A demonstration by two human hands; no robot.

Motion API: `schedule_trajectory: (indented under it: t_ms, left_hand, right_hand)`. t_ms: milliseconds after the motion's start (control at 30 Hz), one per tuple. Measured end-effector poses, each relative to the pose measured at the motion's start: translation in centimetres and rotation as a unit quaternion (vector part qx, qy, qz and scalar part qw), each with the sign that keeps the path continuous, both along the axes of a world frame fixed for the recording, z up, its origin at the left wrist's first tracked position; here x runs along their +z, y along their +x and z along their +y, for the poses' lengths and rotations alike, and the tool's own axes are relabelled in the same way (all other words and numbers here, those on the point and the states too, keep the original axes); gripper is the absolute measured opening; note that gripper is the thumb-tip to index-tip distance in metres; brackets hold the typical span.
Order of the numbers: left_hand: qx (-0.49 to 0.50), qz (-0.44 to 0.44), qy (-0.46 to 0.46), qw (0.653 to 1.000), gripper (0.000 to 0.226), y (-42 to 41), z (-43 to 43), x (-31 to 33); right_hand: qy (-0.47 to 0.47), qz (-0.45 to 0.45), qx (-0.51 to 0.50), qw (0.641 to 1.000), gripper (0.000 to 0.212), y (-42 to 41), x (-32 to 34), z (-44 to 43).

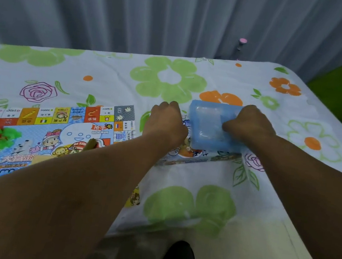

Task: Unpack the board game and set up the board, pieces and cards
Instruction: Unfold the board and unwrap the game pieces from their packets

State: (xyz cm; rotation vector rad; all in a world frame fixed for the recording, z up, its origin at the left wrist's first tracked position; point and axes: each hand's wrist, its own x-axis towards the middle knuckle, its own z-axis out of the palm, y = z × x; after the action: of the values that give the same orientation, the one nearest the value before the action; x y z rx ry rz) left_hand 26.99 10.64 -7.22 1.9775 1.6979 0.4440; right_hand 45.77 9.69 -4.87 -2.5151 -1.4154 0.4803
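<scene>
Blue tray (207,122): our right hand (248,124) fingers clamp it | left hand (166,124) fingers curl over box (185,160) edge | board (54,132) alongside

Both my bare arms are stretched out in front of me. My left forearm (92,173) comes in from 7 o'clock and runs toward 1 o'clock; my right forearm (314,173) comes in from 4 o'clock and runs toward 10 o'clock. The hands lie close together, not touching. My left hand (167,124) is back-up, knuckles toward 12 o'clock, its fingers curled under and hidden, so I cannot tell whether they hold anything. At its 3 o'clock, my right hand (248,124) grips a translucent blue plastic tray (205,123), thumb across its top, fingers curled over the 12 o'clock edge.
</scene>
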Motion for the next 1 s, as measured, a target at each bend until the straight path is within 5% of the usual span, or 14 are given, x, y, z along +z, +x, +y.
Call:
schedule_trajectory:
  t_ms: [233,400,700,1000]
  left_hand:
    - [-0.068,0.025,0.014,0.997,0.044,4.9,1.7,-0.8]
    - [-0.087,0.044,0.051,0.994,0.031,7.9,3.2,-2.2]
    - [-0.076,0.031,-0.03,0.996,0.044,10.8,5.4,-3.2]
    - [-0.039,0.112,-0.048,0.992,0.053,12.5,5.8,-3.9]
  right_hand:
    - [0.015,-0.012,-0.04,0.999,0.035,5.2,0.8,0.2]
    - [0.014,-0.026,-0.065,0.997,0.037,7.3,0.4,0.4]
    - [0.016,-0.037,-0.066,0.997,0.037,8.7,-0.7,0.7]
    - [0.011,-0.067,-0.066,0.996,0.05,9.1,-1.4,0.5]
